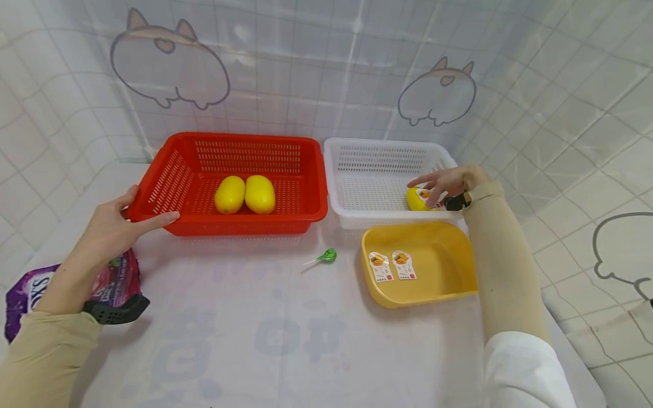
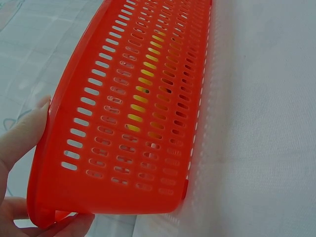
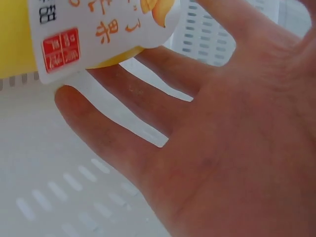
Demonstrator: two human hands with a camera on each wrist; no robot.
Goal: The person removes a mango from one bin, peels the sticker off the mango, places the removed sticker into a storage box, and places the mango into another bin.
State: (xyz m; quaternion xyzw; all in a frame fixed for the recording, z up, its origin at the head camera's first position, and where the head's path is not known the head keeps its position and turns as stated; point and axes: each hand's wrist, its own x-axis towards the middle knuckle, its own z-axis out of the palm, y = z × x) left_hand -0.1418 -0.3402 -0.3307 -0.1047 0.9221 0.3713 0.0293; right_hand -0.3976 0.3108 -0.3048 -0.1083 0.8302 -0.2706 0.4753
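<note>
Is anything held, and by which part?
Left hand holds the red basket by its near left corner; right hand at the labelled yellow fruit, hold unclear.

A green-wrapped lollipop (image 1: 330,255) lies on the pale tablecloth (image 1: 357,362), a purple packet (image 1: 121,277) further left

A: State of the red basket (image 1: 240,225)?
B: Rectangular, slotted walls, open side up, beside the white basket (image 1: 364,215).
A: The yellow fruit (image 1: 415,200)?
B: Rounded, bearing a printed label (image 3: 108,44); located inside the white basket's front-right area.
</note>
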